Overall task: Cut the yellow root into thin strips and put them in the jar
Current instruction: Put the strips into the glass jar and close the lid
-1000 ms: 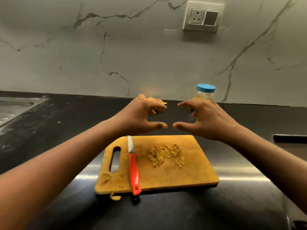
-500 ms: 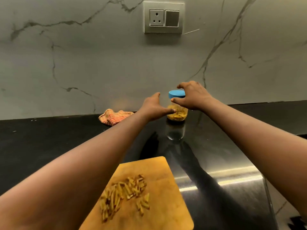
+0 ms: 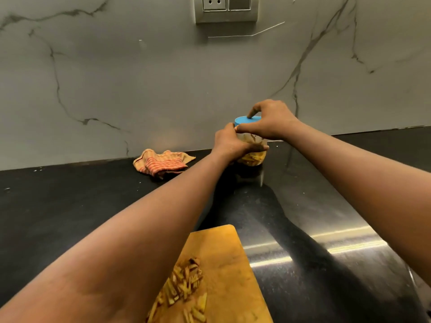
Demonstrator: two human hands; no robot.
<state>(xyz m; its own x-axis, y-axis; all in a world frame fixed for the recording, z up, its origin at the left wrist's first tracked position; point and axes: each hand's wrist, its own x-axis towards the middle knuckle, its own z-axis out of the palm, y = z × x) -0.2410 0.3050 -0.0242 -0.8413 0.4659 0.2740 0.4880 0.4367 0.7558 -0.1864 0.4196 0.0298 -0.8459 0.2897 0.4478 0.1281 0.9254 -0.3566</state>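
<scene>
The right hand (image 3: 272, 122) clamps the round blue plastic lid (image 3: 243, 120) from above, its thumb against the near rim and a bent forefinger planted on top. The left hand (image 3: 233, 145) wraps the body of the small clear plastic jar (image 3: 254, 157) below it, with the fingers curled round the wall. The jar stands on the glossy black stone counter (image 3: 70, 206) at the foot of the grey veined marble wall (image 3: 116, 89), and yellow pieces already show in its lower part.

A second ago both hands hung open over the board, holding nothing. Half a second ago they were only arriving at the jar. Now both have closed on it. I judge that this batch is cut and the step in hand is unscrewing the lid, which is still on.

Both arms reach far forward, nearly straight, and converge on the jar. The right wrist arches above the lid.

The heap of thin yellow root strips (image 3: 184, 285) lies on the orange-brown wooden chopping board (image 3: 228, 264) at the near edge, well apart from the jar. A crumpled orange striped cloth (image 3: 163, 163) sits near the jar's left by the wall.
</scene>
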